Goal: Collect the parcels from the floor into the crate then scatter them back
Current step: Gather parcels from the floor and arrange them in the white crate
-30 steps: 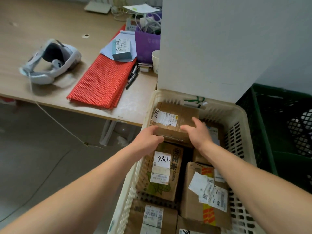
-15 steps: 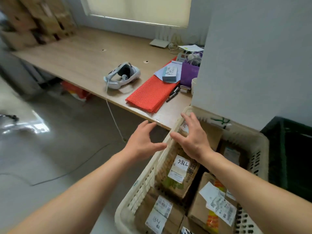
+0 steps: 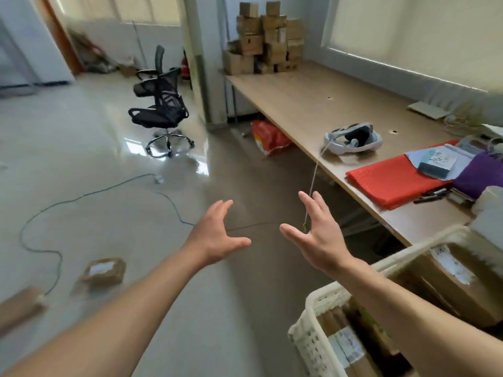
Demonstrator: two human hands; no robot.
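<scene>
Single head-worn wide-angle view, pitched forward and down across the floor. Left hand and right hand sit near, mid-frame. Crate is close at lower right; the desk recedes along the right.

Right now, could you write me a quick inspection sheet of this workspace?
Surface: glossy floor; wooden desk along the right.
Job's things: white crate lower right holds packed parcels; floor parcel and a blurred brown box lie at left.
Clutter: headset, red mat, purple bag on the desk; stacked boxes at its far end.
Hands: left hand and right hand open, fingers spread, holding nothing.
Cables: dark cable loops across the floor; headset cord hangs off the desk.
Surroundings: office chair; red bag under the desk.
</scene>
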